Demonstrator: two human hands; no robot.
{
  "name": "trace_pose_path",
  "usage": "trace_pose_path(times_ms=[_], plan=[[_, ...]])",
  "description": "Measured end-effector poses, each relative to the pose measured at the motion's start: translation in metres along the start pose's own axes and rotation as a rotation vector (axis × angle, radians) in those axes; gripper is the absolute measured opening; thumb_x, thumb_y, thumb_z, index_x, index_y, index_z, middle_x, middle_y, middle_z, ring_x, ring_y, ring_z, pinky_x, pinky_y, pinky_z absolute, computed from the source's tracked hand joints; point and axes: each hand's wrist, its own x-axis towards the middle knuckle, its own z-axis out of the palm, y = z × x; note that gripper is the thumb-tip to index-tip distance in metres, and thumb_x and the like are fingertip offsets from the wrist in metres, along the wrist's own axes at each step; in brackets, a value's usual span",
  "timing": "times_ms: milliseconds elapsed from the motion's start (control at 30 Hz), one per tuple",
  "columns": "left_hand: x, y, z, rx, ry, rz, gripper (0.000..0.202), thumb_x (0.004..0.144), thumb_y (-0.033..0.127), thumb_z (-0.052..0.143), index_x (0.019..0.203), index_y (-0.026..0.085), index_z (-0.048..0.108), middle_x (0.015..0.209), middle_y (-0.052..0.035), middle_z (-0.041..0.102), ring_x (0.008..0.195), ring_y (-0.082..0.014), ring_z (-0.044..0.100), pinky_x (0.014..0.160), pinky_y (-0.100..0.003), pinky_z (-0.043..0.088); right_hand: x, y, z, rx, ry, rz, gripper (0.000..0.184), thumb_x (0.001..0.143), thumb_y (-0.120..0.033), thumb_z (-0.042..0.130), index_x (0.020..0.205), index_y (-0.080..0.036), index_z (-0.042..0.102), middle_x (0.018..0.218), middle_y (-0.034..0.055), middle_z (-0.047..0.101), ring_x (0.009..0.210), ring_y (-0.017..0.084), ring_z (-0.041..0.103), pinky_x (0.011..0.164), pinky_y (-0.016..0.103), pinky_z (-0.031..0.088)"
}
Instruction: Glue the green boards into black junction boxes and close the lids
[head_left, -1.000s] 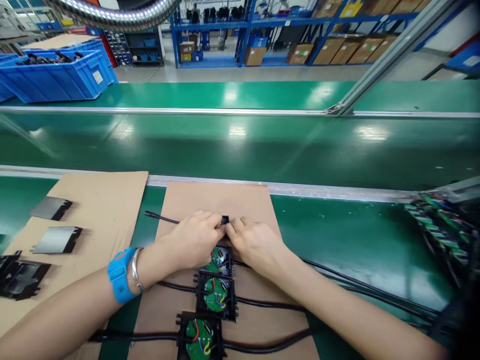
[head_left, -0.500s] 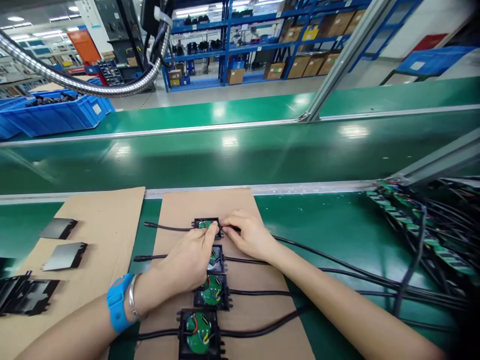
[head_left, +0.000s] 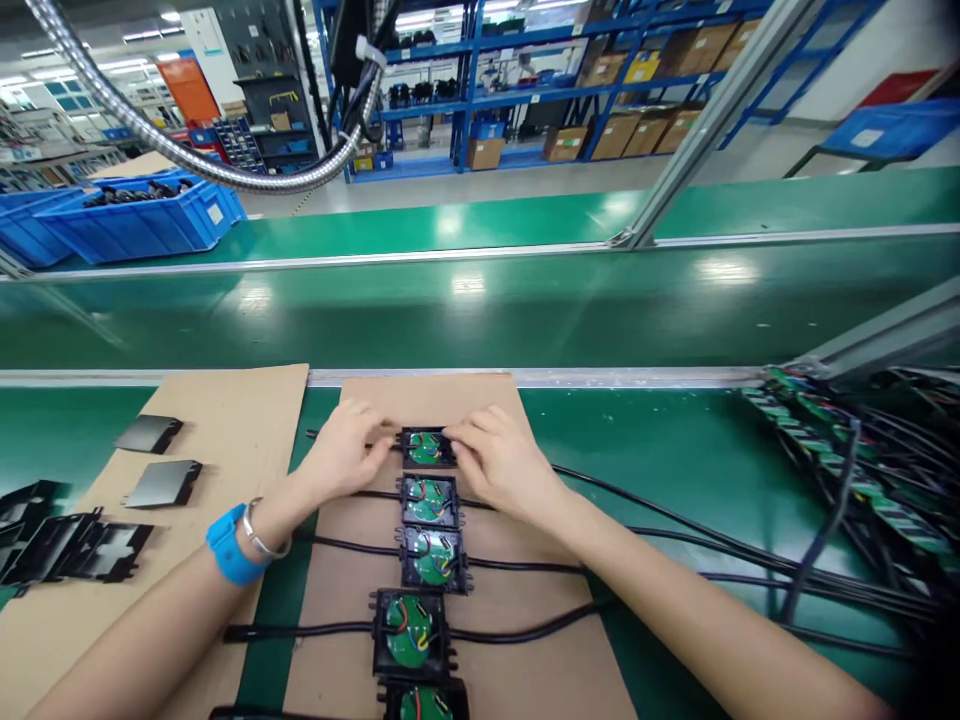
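Note:
A column of several open black boxes with round green circuit boards lies on a brown cardboard sheet (head_left: 480, 395), each with black cables running out left and right. The farthest box (head_left: 425, 447) sits between my hands. My left hand (head_left: 346, 447) rests its fingers on the cable at the box's left side. At the box's right edge, my right hand (head_left: 499, 457) touches it with its fingertips. The second box (head_left: 428, 500), third box (head_left: 434, 557) and fourth box (head_left: 409, 632) lie closer to me.
A second cardboard sheet (head_left: 225, 420) at left carries flat grey plates (head_left: 163, 483) and black lids (head_left: 75, 545). A heap of green boards with black cables (head_left: 855, 470) lies at right. The conveyor belt (head_left: 480, 300) runs beyond, with blue bins (head_left: 142, 220) far left.
The farthest box has been laid flat at the top of the column. My hands moved apart to its two sides. The view tilted, so another box shows at the bottom.

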Motion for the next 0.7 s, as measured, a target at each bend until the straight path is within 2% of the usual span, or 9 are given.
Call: trace_pose_path(times_ms=[100, 167, 233, 367, 500, 600, 700], plan=[[0.001, -0.011, 0.006, -0.016, -0.046, -0.023, 0.01, 0.082, 0.017, 0.057, 0.082, 0.017, 0.067, 0.085, -0.0041, 0.068, 0.086, -0.0205, 0.06, 0.084, -0.038, 0.046, 0.006, -0.032, 0.007, -0.156, -0.096, -0.003, 0.03, 0.091, -0.02, 0.044, 0.111, -0.011, 0.064, 0.094, 0.0126, 0.059, 0.092, 0.025, 0.046, 0.081, 0.038, 0.038], [0.004, -0.013, 0.012, -0.03, -0.065, -0.051, 0.01, 0.082, 0.016, 0.059, 0.08, 0.017, 0.069, 0.082, -0.0042, 0.068, 0.082, -0.02, 0.06, 0.08, -0.035, 0.047, 0.011, -0.048, 0.015, -0.237, -0.16, -0.009, 0.031, 0.09, -0.023, 0.045, 0.111, -0.008, 0.064, 0.097, 0.0147, 0.058, 0.093, 0.027, 0.045, 0.079, 0.039, 0.038], [0.006, -0.012, 0.014, -0.05, -0.088, -0.073, 0.011, 0.082, 0.015, 0.059, 0.078, 0.017, 0.069, 0.079, -0.0037, 0.068, 0.08, -0.0191, 0.06, 0.078, -0.033, 0.046, 0.017, -0.056, 0.022, -0.251, -0.197, -0.038, 0.032, 0.091, -0.025, 0.044, 0.102, -0.006, 0.066, 0.096, 0.0165, 0.059, 0.094, 0.028, 0.044, 0.08, 0.041, 0.036], [0.009, -0.014, 0.013, -0.081, -0.125, -0.087, 0.012, 0.082, 0.016, 0.061, 0.073, 0.016, 0.069, 0.078, -0.0027, 0.067, 0.08, -0.0181, 0.06, 0.078, -0.03, 0.045, 0.028, -0.053, 0.028, -0.233, -0.258, -0.116, 0.035, 0.092, -0.025, 0.04, 0.082, -0.009, 0.07, 0.086, 0.0156, 0.062, 0.095, 0.028, 0.045, 0.081, 0.042, 0.034], [0.007, -0.014, 0.012, -0.067, -0.117, -0.063, 0.012, 0.082, 0.016, 0.06, 0.076, 0.016, 0.07, 0.079, -0.0038, 0.068, 0.082, -0.0193, 0.061, 0.079, -0.031, 0.046, 0.036, -0.042, 0.021, -0.233, -0.268, -0.093, 0.028, 0.087, -0.021, 0.046, 0.075, -0.012, 0.069, 0.077, 0.0116, 0.062, 0.087, 0.025, 0.046, 0.076, 0.038, 0.035], [-0.008, -0.005, 0.007, -0.042, -0.067, -0.028, 0.015, 0.083, 0.013, 0.055, 0.088, 0.015, 0.069, 0.091, -0.0069, 0.068, 0.091, -0.022, 0.059, 0.086, -0.036, 0.044, 0.022, -0.046, 0.009, -0.244, -0.224, -0.049, 0.026, 0.088, -0.02, 0.045, 0.088, -0.013, 0.071, 0.084, 0.0106, 0.06, 0.088, 0.024, 0.044, 0.077, 0.037, 0.036], [-0.038, 0.01, 0.001, -0.059, -0.066, 0.008, 0.016, 0.085, 0.014, 0.052, 0.09, 0.015, 0.067, 0.091, -0.0062, 0.066, 0.091, -0.0221, 0.057, 0.086, -0.038, 0.043, -0.013, -0.066, 0.002, -0.169, -0.166, -0.01, 0.03, 0.091, -0.019, 0.041, 0.102, -0.014, 0.068, 0.089, 0.0103, 0.057, 0.09, 0.024, 0.042, 0.08, 0.037, 0.037]])
